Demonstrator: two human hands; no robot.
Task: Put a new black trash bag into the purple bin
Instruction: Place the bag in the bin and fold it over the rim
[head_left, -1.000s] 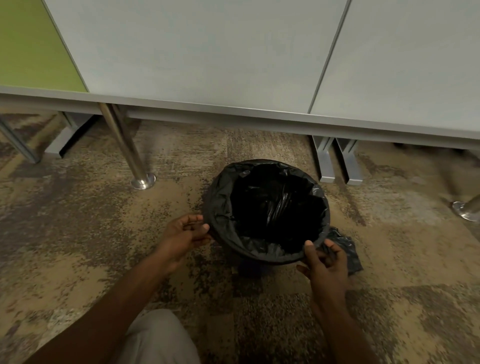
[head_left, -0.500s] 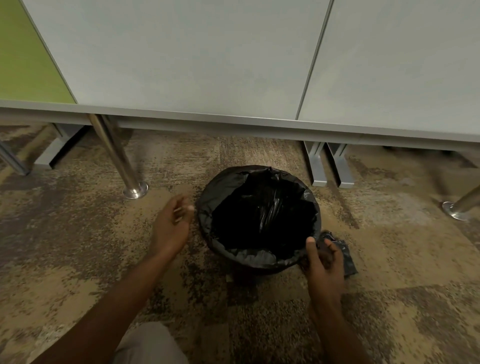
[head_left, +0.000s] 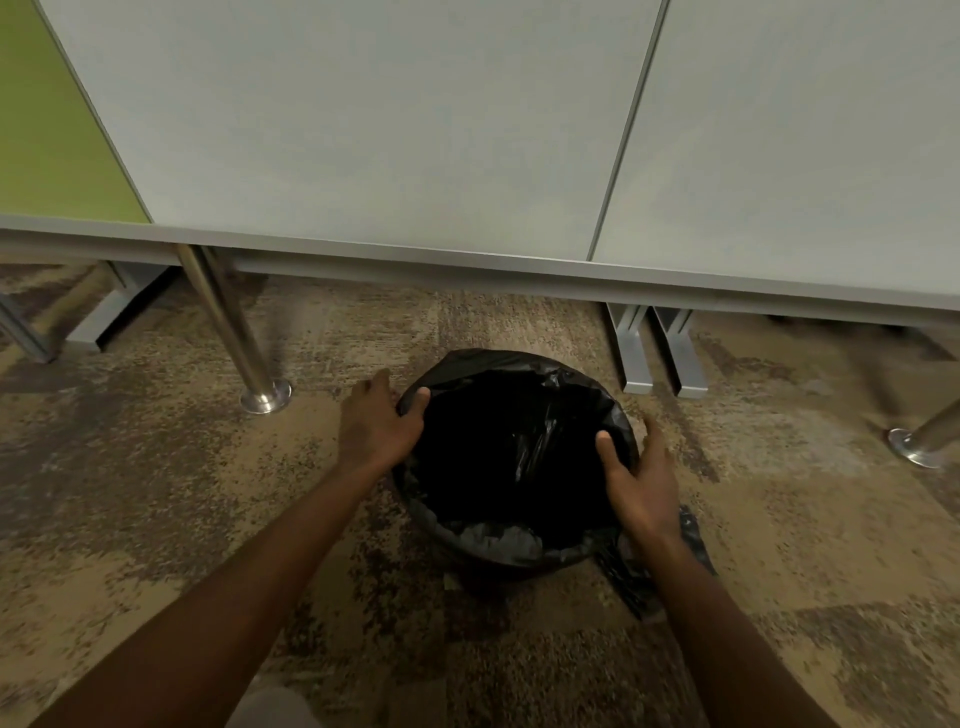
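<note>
Standing on the patterned carpet (head_left: 156, 519), just in front of the white desk (head_left: 415, 130), the bin (head_left: 511, 564) is wholly wrapped by the black trash bag (head_left: 519, 457), so none of its own colour shows. The bag lines the inside and folds out over the rim all round; a loose flap of it (head_left: 693, 535) trails onto the carpet at the bin's near right side.

The left hand (head_left: 376, 426) rests on the bin's left rim, fingers spread fairly wide and laid flat over the plastic, with the thumb (head_left: 418, 402) hooked over the edge to the inside. The right hand (head_left: 641, 483) sits on the right rim in the same way, fingers loosely apart down the outside wall and its thumb (head_left: 605, 447) pressed on the bag inside the opening. Neither hand is clenched; both press the bag against the rim rather than pinching it.

A chrome desk leg (head_left: 228, 332) stands left of the bin, well apart from it.
</note>
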